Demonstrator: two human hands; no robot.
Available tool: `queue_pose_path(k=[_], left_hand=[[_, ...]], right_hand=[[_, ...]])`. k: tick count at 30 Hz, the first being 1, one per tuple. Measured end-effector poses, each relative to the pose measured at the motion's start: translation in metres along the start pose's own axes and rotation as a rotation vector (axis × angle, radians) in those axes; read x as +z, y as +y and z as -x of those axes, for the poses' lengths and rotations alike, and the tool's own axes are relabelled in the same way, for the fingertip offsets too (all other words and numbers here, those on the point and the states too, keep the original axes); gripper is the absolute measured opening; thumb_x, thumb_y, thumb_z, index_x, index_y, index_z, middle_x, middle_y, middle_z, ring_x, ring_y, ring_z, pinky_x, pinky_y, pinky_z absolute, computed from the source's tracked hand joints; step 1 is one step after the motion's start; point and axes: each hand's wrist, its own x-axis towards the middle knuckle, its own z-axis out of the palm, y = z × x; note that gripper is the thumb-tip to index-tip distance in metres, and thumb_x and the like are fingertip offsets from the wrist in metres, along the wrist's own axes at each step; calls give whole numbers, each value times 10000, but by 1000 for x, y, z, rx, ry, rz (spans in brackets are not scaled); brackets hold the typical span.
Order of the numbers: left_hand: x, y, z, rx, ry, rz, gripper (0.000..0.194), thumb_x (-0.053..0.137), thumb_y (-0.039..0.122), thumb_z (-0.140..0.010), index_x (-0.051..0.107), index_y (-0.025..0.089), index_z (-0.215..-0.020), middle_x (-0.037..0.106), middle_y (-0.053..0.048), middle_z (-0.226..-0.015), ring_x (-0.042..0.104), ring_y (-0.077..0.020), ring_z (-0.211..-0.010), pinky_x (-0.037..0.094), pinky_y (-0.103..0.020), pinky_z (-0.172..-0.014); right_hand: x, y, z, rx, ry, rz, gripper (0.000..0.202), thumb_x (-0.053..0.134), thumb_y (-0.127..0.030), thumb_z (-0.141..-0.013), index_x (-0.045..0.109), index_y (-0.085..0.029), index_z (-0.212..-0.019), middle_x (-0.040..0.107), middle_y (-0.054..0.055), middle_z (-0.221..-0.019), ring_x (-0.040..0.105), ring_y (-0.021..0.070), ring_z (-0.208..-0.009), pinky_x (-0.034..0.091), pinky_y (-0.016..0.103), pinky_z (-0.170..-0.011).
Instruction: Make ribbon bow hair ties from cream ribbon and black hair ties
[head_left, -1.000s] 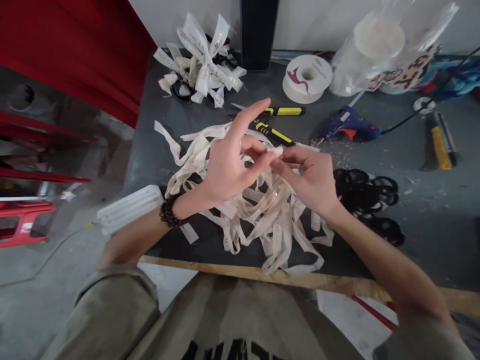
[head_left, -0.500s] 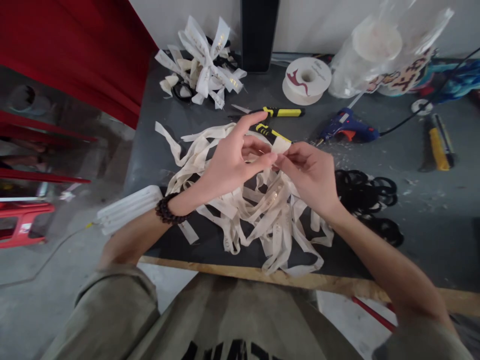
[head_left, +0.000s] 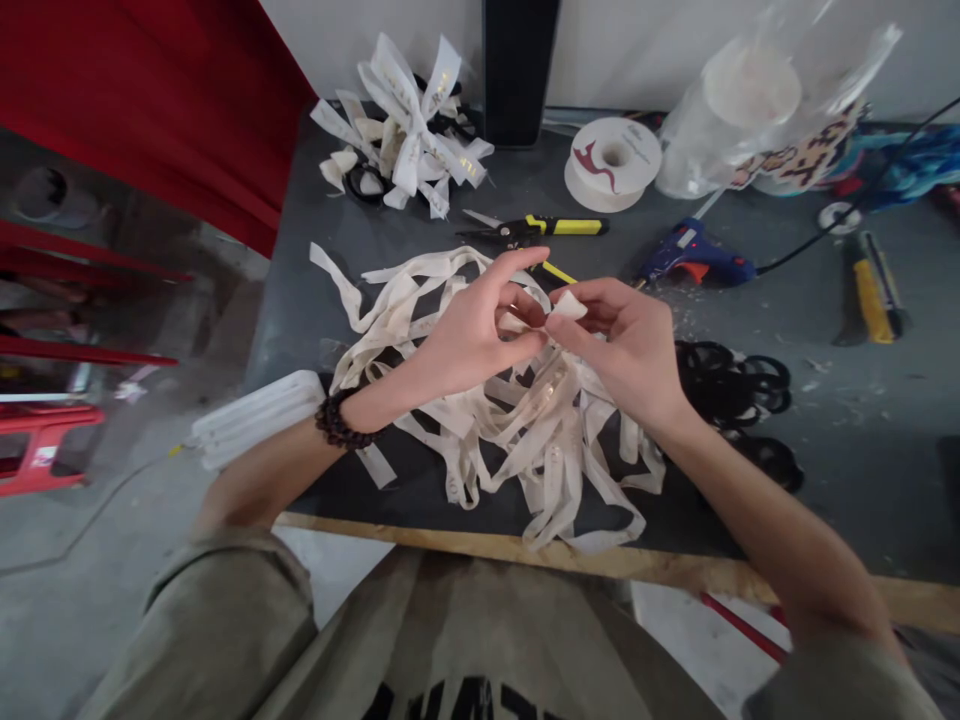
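Both hands meet above a loose pile of cream ribbon strips [head_left: 555, 450], some printed with gold letters. My left hand [head_left: 480, 320] pinches a short piece of ribbon [head_left: 570, 305] between thumb and fingers, its index finger raised. From the other side my right hand [head_left: 626, 340] grips the same ribbon, which is folded into small loops; a pale loop shows inside the left fingers. Just beyond the hands lie yellow-and-black scissors [head_left: 566, 226], partly open. A second yellow handle is mostly hidden behind the left hand.
Finished-looking white bows [head_left: 412, 140] are heaped at the back left. A ribbon spool [head_left: 613, 160], a blue glue gun [head_left: 697, 252] with its cord and a yellow utility knife [head_left: 874, 290] lie right of them. Black hair ties [head_left: 731, 380] sit beside my right wrist.
The ribbon between my fingers has been folded further, with loops now showing on both sides of the pinch. My left index finger has come down slightly.
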Motion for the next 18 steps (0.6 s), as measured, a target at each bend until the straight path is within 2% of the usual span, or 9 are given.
queue_pose_path(k=[3,6,12,15,18], left_hand=[[4,-4,0,1,39,1,735,740,185,-960,455,287,-1629,767,-57,-1116,766,-214,-1011,658,-335,-806],[5,-10,-1,94,92,-52,695,753,187,-936,515,274,-1582,772,-58,-1082,763,-213,-981,635,-323,-770],[4,-16,-5,228,199,-127,588,741,289,-971,568,301,-1532,747,-58,-1037,725,-214,-902,607,-325,-709],[5,-18,-5,258,209,-107,568,733,358,-997,562,329,-1537,722,-60,-1029,716,-225,-891,613,-333,-680],[6,-17,-4,279,188,-118,556,718,418,-1020,552,343,-1545,718,-66,-1054,726,-239,-916,644,-367,-732]], right_hand=[[1,3,-1,0,11,-21,245,911,-409,-865,787,-227,-973,807,3,-862,725,166,-734,557,317,-656],[1,3,-1,-32,31,-10,234,912,-406,-871,774,-234,-948,793,2,-850,711,162,-733,548,319,-662],[1,3,-1,-11,23,-47,355,903,-563,-873,768,-252,-975,799,16,-879,737,186,-776,584,344,-710],[1,3,1,-27,56,-5,323,882,-532,-906,791,-251,-1038,797,16,-891,735,185,-779,580,345,-711],[1,2,2,-49,41,48,259,853,-484,-945,831,-243,-1033,802,18,-885,720,177,-764,566,349,-723]])
